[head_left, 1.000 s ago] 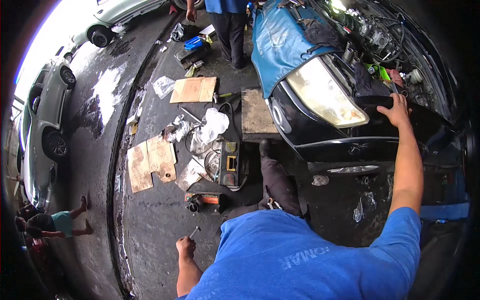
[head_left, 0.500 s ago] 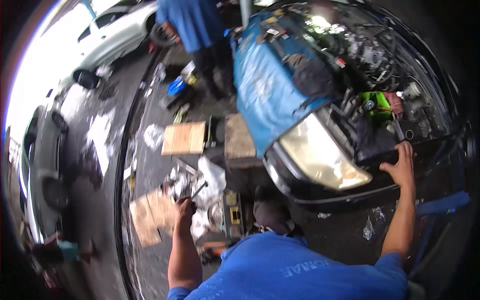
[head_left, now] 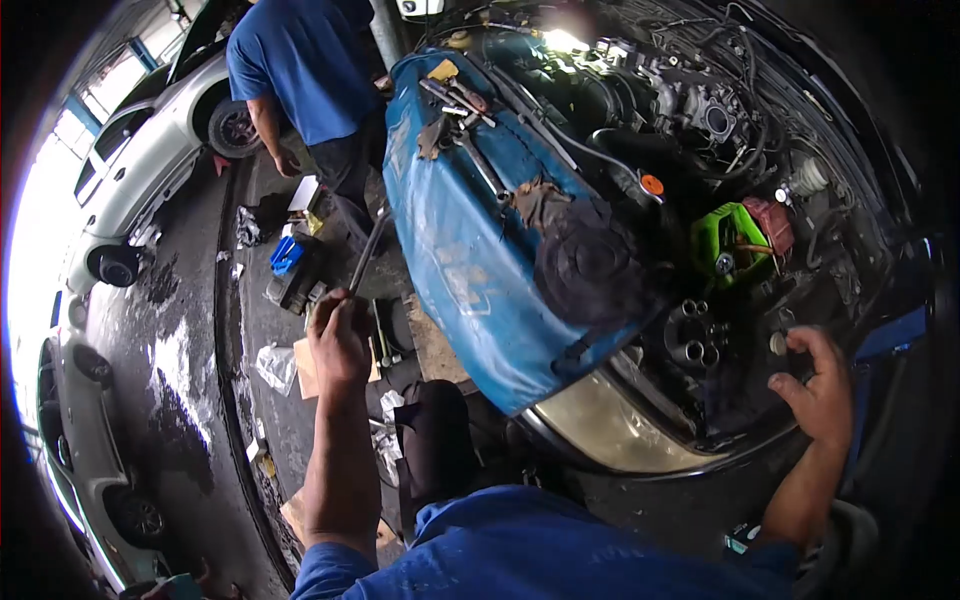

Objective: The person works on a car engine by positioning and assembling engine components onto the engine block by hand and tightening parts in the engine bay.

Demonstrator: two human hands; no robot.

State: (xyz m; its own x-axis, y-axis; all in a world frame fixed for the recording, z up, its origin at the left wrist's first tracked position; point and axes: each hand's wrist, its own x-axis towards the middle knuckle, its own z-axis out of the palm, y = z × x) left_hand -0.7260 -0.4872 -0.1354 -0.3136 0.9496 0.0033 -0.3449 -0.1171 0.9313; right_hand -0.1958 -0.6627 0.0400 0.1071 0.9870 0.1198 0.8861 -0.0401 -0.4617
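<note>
Metal tool (head_left: 367,252) is gripped by the left hand (head_left: 342,338), beside the blue cover (head_left: 450,250), engaged with no part yet. Right hand (head_left: 820,388), thumb and forefinger apart, nears metal cylinders (head_left: 693,351); the engine (head_left: 705,115) lies exposed, seemingly unfinished.

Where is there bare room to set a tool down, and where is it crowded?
Bare: the blue cover, between its outer edge and the dark cloth, though it seems sloped; and the floor between the groove and lower grey car. Crowded: the cover's upper end, under tools, and the engine bay around the green container.
</note>
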